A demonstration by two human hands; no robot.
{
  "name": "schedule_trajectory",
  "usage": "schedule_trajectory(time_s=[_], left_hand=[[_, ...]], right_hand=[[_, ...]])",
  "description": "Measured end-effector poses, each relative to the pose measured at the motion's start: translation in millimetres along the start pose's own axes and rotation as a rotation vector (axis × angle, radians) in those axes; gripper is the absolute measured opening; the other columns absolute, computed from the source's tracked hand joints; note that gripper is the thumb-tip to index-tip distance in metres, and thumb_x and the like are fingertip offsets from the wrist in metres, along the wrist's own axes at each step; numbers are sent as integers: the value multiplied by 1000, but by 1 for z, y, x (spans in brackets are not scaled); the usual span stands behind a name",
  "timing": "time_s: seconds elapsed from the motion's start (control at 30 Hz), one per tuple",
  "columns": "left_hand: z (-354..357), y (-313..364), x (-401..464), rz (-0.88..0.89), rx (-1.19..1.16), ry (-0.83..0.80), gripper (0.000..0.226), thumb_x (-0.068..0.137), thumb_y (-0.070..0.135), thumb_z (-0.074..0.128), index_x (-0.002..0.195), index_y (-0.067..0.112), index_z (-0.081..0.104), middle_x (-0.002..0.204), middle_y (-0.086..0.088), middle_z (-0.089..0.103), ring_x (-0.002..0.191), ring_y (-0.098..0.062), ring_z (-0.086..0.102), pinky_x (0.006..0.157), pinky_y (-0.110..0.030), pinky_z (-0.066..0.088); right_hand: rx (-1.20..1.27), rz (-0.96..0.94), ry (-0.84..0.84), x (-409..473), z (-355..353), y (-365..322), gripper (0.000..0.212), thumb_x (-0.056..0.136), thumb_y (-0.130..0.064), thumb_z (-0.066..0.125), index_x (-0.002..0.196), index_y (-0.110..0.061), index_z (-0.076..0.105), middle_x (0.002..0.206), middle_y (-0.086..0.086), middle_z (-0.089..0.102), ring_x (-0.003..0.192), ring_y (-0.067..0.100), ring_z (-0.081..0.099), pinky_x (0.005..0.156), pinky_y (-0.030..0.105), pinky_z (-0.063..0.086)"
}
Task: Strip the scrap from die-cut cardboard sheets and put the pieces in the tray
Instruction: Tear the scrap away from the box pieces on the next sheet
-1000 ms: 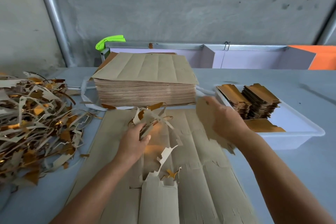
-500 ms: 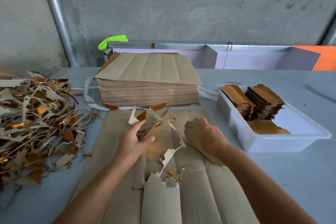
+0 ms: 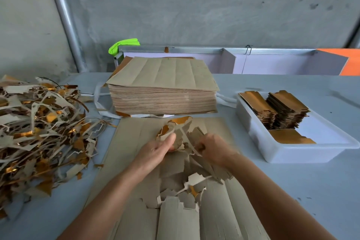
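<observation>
Left hand (image 3: 157, 150) and right hand (image 3: 213, 147) pinch the thin, ragged grey-brown cardboard scrap (image 3: 180, 132); light and floppy, it likely tears easily; grip near the uncut joints.

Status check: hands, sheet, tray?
Left hand and right hand both gripping torn scrap over the sheet. Tray holds stacked pieces. Nothing blocking.

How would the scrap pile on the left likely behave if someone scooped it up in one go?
The scrap pile is thin, curling strips, so it probably flops and sags. The strips look tangled, so clumps may lift together. Loose bits at its edge would likely drop off.
</observation>
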State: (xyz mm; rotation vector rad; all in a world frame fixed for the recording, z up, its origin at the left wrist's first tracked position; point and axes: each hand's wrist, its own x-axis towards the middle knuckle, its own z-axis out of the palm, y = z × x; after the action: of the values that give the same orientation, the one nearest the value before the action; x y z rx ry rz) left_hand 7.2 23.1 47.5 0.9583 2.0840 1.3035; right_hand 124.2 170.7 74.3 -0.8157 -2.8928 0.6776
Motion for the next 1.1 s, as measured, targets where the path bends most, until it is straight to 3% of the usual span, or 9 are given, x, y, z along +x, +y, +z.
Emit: schedule_trajectory(time_s=[0.13,0.27,0.43,0.63,0.73,0.8,0.9,1.0,1.1], left_hand=[[18,27,11,-167,65,1,62,67,86,44,105,39,59,90,17,57,82,-1,52,70,-21,38],[31,35,23,-280,-214,104,26,84,32,70,88,6,66,79,-1,62,69,-10,54,58,-20,40],[22,26,24,-288,-554,265,19,91,-2,55,76,9,55,72,-6,62,66,-17,60,56,-29,48],[5,-13,21,-230,-1076,276,24,98,-7,35,78,4,43,64,-10,46,56,-19,54,73,-45,51],[5,-22,20,-238,-1157,306,28,97,-9,30,76,6,42,53,-5,44,38,-9,38,59,-32,52],[1,-28,18,-272,-1104,309,29,97,-5,31,72,8,40,43,-1,42,28,-6,29,39,-16,37],[-5,-39,14,-336,-802,256,36,99,23,45,67,8,45,36,3,33,26,-7,21,33,-15,20],[-9,-40,7,-272,-350,269,33,79,45,70,81,15,59,61,4,55,40,-5,41,39,-17,29],[-11,-40,3,-111,263,149,38,64,45,83,88,23,63,84,9,65,73,-5,60,59,-22,43]], right_hand=[[28,-73,6,-8,-2,-3,30,87,4,47,65,-12,59,67,-1,49,61,11,44,50,10,34],[175,-171,17,-17,-3,-4,37,84,11,48,103,-11,72,88,-2,66,78,9,58,63,1,39],[321,-113,96,-26,-6,3,34,87,4,51,105,-15,73,111,2,70,101,10,64,91,17,48],[197,183,238,-20,-12,26,39,87,2,44,104,-17,74,113,4,68,103,17,62,86,20,46],[183,210,197,-16,-11,25,37,87,1,44,103,-15,74,111,5,69,102,19,62,84,23,48],[189,218,178,-14,-10,20,36,86,2,45,102,-14,74,109,6,69,100,20,63,82,24,50],[215,228,183,-10,-8,14,34,87,1,46,101,-12,74,108,6,69,100,20,63,78,22,48],[212,219,164,-7,-5,11,35,87,0,45,103,-12,74,110,5,69,104,19,62,84,24,49],[212,230,146,-6,-2,9,34,88,-1,46,104,-14,73,113,3,68,105,17,60,86,23,48]])
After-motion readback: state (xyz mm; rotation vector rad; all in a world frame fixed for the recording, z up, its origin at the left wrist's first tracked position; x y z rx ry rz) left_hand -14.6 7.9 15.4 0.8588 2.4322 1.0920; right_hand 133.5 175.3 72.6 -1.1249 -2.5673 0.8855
